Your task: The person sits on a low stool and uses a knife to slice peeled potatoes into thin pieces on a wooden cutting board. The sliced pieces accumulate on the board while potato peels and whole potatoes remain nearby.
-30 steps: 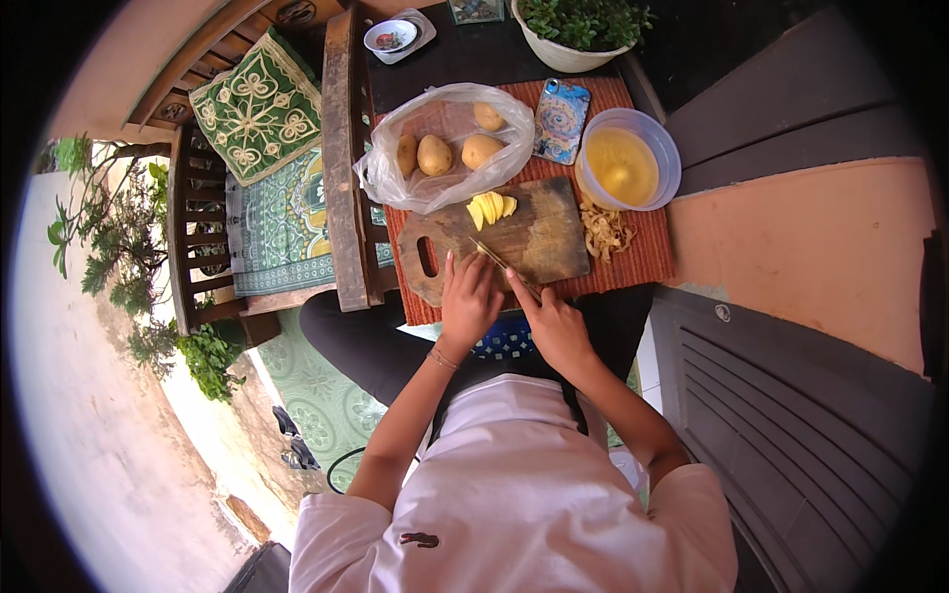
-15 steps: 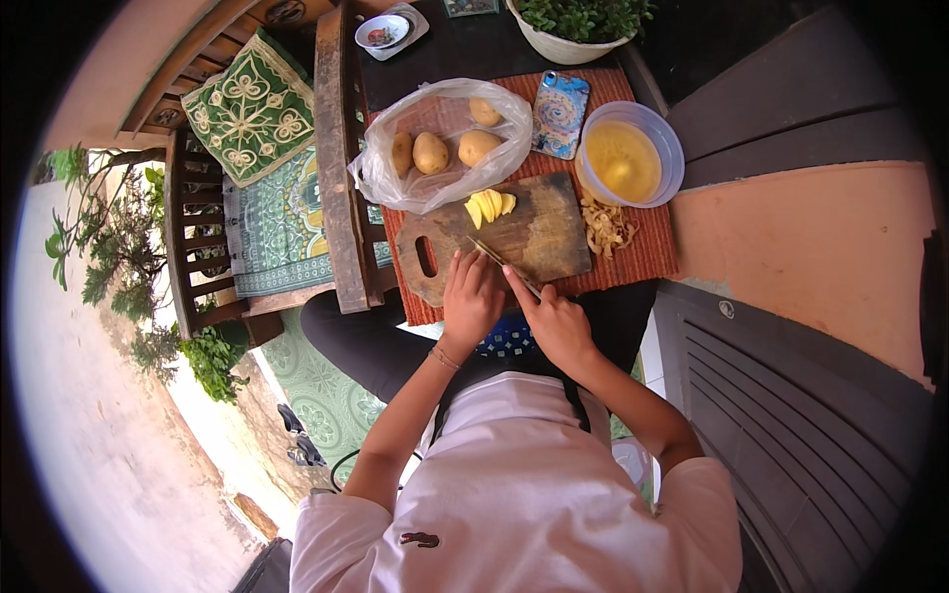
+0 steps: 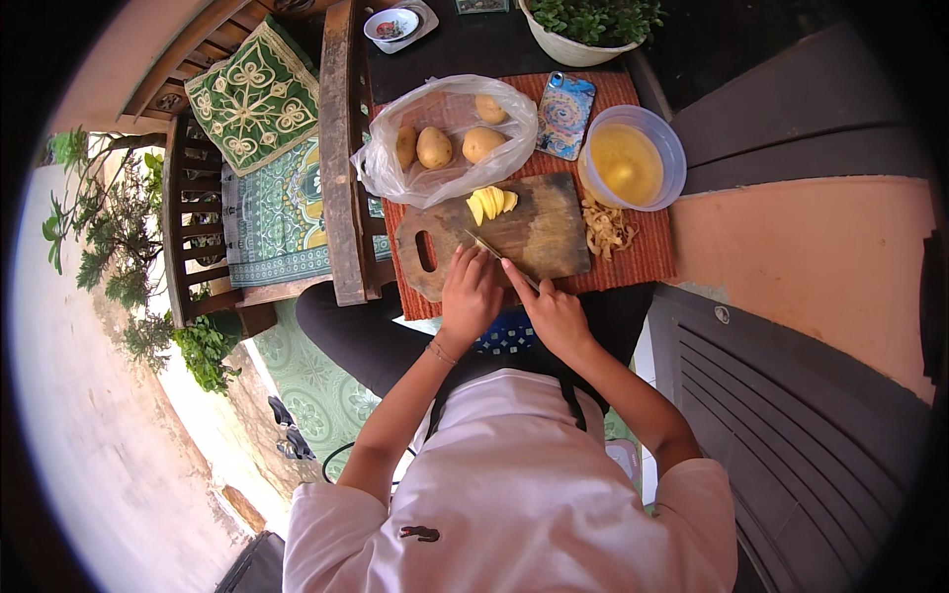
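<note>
Head view: left hand (image 3: 469, 295) curled over a hidden piece on the wooden cutting board (image 3: 539, 232), right hand (image 3: 554, 314) gripping the knife (image 3: 499, 259) – best to tuck fingertips, slice evenly, push cuts toward the yellow slices (image 3: 491, 203) – clear of the potato bag (image 3: 445, 138)

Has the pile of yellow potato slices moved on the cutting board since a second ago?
No. The potato slices lie at the cutting board's far edge, beside the bag, as before.
</note>
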The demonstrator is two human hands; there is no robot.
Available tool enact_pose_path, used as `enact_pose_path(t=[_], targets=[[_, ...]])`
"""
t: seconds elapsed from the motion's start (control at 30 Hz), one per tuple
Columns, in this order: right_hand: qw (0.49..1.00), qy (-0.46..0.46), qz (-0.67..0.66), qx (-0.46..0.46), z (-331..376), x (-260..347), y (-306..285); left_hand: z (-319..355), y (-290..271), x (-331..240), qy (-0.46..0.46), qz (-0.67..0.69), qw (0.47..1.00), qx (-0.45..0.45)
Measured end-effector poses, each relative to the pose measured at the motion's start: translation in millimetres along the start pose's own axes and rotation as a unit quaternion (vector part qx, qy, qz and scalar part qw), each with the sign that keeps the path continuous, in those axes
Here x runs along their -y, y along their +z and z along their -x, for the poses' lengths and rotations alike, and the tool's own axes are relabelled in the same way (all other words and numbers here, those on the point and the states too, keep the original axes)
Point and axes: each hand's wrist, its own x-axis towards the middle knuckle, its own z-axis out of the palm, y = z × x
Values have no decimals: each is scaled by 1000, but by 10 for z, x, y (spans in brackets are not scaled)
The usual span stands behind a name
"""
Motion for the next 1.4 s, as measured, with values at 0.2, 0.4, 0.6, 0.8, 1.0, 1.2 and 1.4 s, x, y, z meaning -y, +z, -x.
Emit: enact_pose_path(t=[0.2,0.4,0.6,0.8,1.0,1.2,1.4], targets=[[1000,2,13,-3,-86,30,27,21,11,10,7,-13,1000,-4],[999,12,17,-44,-55,64,128,26,1,-31,-12,-18,1000,6],[999,29,1,-41,9,54,136,22,-6,-62,-19,-21,1000,9],[999,36,-20,-30,112,42,68,17,-26,-77,-30,-25,999,18],[998,50,-34,-11,155,26,13,16,-41,-97,-22,-37,999,19],[991,83,-102,-3,119,9,12,52,-33,-84,-40,-27,998,42],[986,95,-138,28,91,11,-63,36,-49,-85,-47,-17,998,42]])
